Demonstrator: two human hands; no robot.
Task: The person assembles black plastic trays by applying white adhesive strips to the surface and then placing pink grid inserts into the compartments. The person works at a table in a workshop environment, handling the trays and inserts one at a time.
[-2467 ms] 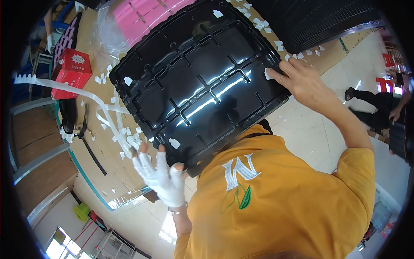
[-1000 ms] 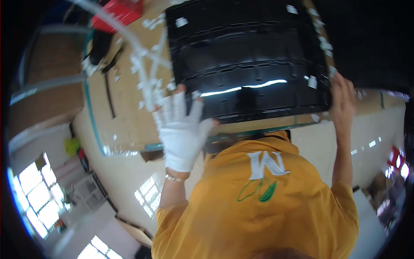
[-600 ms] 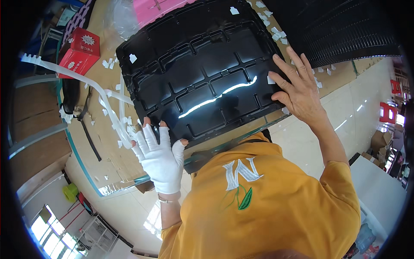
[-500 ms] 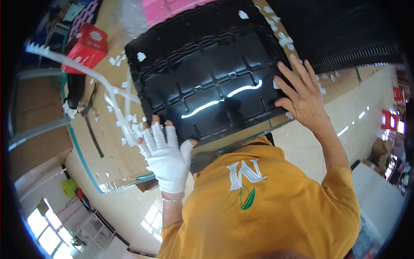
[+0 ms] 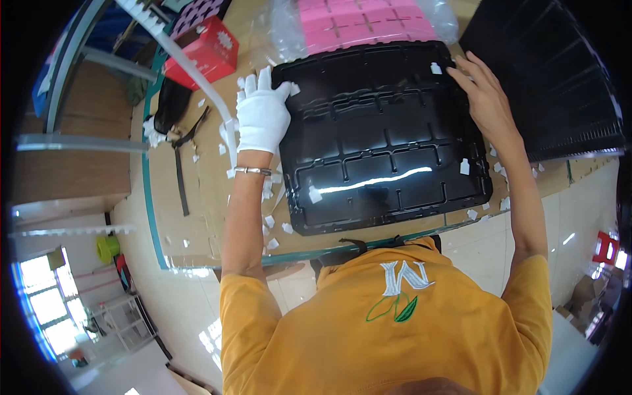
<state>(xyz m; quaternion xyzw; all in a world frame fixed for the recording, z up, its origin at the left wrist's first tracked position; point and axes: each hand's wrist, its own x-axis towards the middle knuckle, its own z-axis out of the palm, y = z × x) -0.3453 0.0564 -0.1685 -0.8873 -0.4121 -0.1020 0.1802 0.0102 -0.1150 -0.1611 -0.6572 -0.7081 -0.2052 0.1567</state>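
Observation:
A black plastic tray-like sheet (image 5: 368, 131) with moulded ridges lies flat on the table. At its far left corner my left hand (image 5: 262, 122), in a white fingerless glove, has its fingers spread along the edge. The thumb rests at a small white tag-shaped piece (image 5: 294, 88) on that corner. My bare right hand (image 5: 487, 99) is at the far right corner, fingers stretched over the edge, close to another white piece (image 5: 436, 68). Two more white pieces, one near left (image 5: 315, 194) and one near right (image 5: 465, 166), lie on the sheet.
Pink sheets (image 5: 368, 23) in clear plastic lie beyond. A black ribbed stack (image 5: 546, 79) stands at right. A red box (image 5: 204, 52), a black strap (image 5: 180, 178) and scattered white bits are on the cardboard-covered table (image 5: 197, 230). A pale notched rail (image 5: 191, 69) crosses at left.
Both hands have gone from the near part of the sheet to its far corners. White pieces at its near corners now show uncovered. The whole view has shifted.

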